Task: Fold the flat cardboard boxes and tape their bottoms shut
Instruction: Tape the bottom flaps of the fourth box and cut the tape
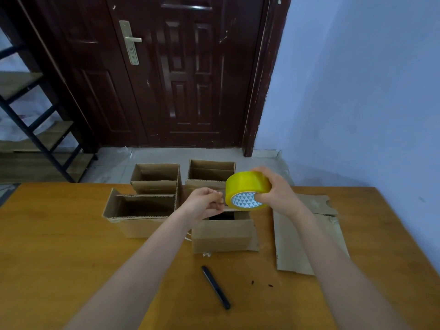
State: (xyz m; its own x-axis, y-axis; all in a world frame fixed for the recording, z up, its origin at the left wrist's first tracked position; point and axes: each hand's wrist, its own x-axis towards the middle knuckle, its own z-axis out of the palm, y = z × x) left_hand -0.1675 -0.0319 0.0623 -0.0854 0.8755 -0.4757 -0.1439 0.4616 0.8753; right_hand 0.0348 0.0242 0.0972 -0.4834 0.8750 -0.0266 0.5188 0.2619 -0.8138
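Observation:
My right hand (pixel 277 189) grips a yellow roll of tape (pixel 245 186), held in the air above a small cardboard box (pixel 223 234) that stands on the wooden table (pixel 71 258). My left hand (pixel 204 202) is beside the roll's left edge with fingers curled, pinching at the tape's end; the strip itself is too faint to see. The box below shows a dark gap in its upper face. A flat cardboard piece (pixel 302 239) lies on the table to the right, partly under my right forearm.
A folded open box (pixel 140 213) stands on the table's left. Two more open boxes (pixel 156 178) (pixel 210 172) sit beyond the far table edge. A black pen-like cutter (pixel 215 287) lies near me. A dark door and a blue wall are behind.

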